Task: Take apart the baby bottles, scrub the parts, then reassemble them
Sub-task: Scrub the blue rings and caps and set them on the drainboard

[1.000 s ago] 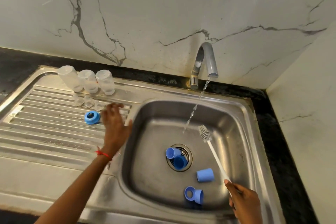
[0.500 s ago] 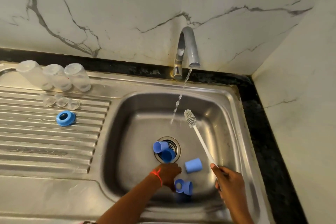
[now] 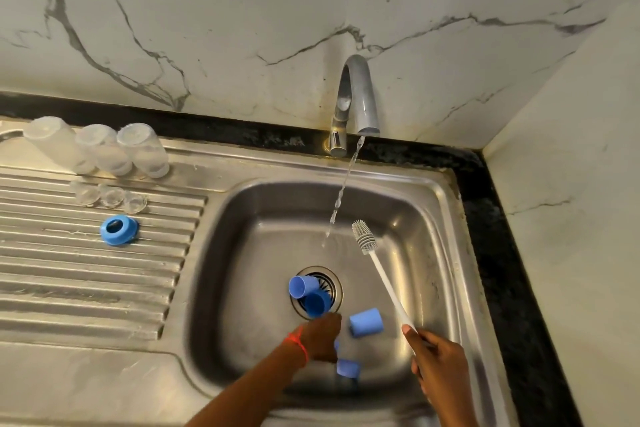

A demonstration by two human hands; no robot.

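My left hand [image 3: 322,336] reaches down into the steel sink [image 3: 242,253], and its fingers curl onto a blue collar ring [image 3: 348,367] on the sink floor; the fingertips are hidden. My right hand [image 3: 438,360] grips the white handle of a bottle brush whose head [image 3: 363,236] points up beside the water stream. Two blue caps [image 3: 301,286] lie on the drain, and a third blue cap [image 3: 366,322] lies on its side between my hands. On the drainboard stand three clear bottles [image 3: 104,149], three clear nipples [image 3: 111,196] and another blue ring [image 3: 118,229].
The faucet [image 3: 356,97] runs a thin stream into the sink. A ribbed steel drainboard [image 3: 86,281] lies to the left. A marble wall stands behind and on the right, with a black counter strip [image 3: 502,253] along the sink's edge.
My left hand left the drainboard, crossed into the sink and came down on the blue ring. My right hand and the brush shifted slightly left.
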